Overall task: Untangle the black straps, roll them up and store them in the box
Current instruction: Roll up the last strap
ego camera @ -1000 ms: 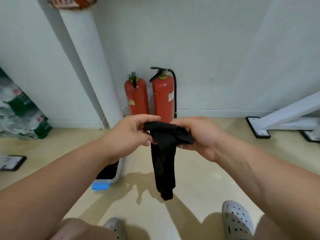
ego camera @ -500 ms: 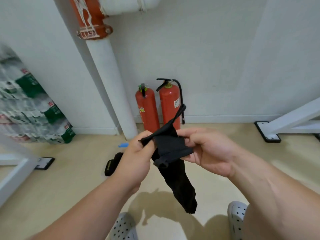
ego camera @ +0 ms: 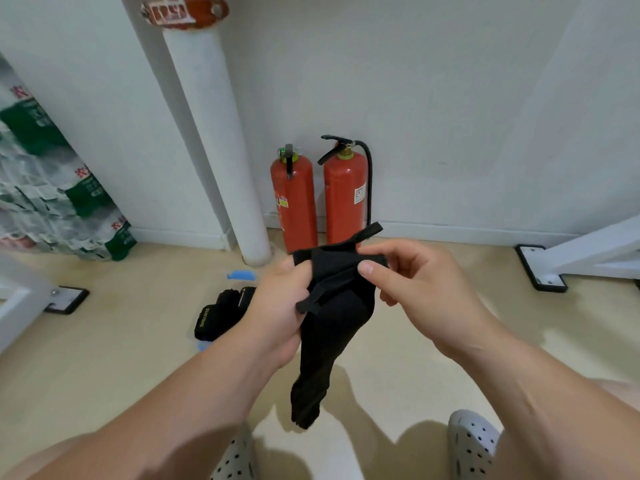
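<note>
A black strap [ego camera: 325,327] hangs in front of me, held at its top by both hands, its loose end dangling toward the floor. My left hand [ego camera: 277,306] grips the strap's upper left edge with curled fingers. My right hand [ego camera: 412,282] pinches the top fold between thumb and fingers, and a narrow tail sticks up past it. More black straps [ego camera: 221,313] lie bundled on the floor, partly hidden behind my left wrist. No box is visible.
Two red fire extinguishers [ego camera: 320,202] stand against the wall beside a white pipe [ego camera: 221,150]. Stacked green-and-white packs [ego camera: 52,188] fill the left. White frame feet [ego camera: 543,268] sit at right and left. My grey clogs [ego camera: 472,445] are below. A blue scrap [ego camera: 242,275] lies on the floor.
The view rose from one second ago, bringing the floor bundle into sight. My hands shifted their hold on the strap's top, and a narrow tail now sticks up past my right hand.
</note>
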